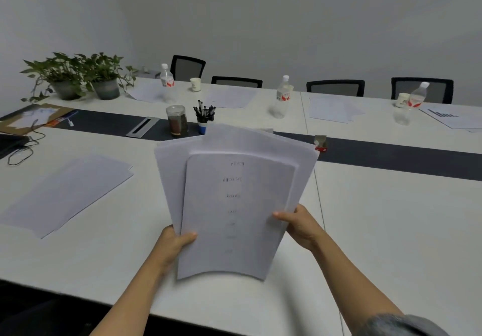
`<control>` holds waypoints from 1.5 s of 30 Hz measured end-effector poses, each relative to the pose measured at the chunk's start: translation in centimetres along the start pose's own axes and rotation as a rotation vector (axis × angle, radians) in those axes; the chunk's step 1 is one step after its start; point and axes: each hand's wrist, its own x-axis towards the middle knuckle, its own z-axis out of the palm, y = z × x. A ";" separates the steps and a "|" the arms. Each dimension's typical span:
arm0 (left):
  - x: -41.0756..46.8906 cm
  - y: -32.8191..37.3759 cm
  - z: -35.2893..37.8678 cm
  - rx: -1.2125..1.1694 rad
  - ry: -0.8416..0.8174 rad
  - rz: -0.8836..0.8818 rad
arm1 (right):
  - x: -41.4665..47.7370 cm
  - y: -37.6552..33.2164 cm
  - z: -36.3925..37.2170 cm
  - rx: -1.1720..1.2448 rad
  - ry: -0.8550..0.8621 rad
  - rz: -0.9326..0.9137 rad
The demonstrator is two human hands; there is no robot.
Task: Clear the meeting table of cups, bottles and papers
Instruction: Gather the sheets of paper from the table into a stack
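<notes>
— What's on the left?
— Loose papers (65, 192) flat on the table (391, 218).
— And the hands?
— Left hand (173, 244) and right hand (300, 225) both grip a stack (234, 200) above it. Writing's too faint to read.
— Far side?
— Bottles (283, 95), cups (195, 84).

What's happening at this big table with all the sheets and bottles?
A person is tidying up after a meeting. The left hand and right hand hold a loose stack of white paper sheets above the white meeting table. More white sheets lie to the left. Along the far side, three clear plastic water bottles and two white paper cups wait.
</notes>
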 end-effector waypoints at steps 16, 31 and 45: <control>-0.5 3.0 -1.6 0.080 -0.070 0.105 | 0.7 -0.8 3.9 -0.230 -0.158 -0.123; -1.4 3.5 0.5 -0.087 0.226 0.197 | 1.2 -1.3 6.1 -0.105 -0.012 -0.122; -0.7 7.0 -7.6 -0.452 0.535 0.196 | 3.6 3.9 9.4 -0.633 -0.219 0.075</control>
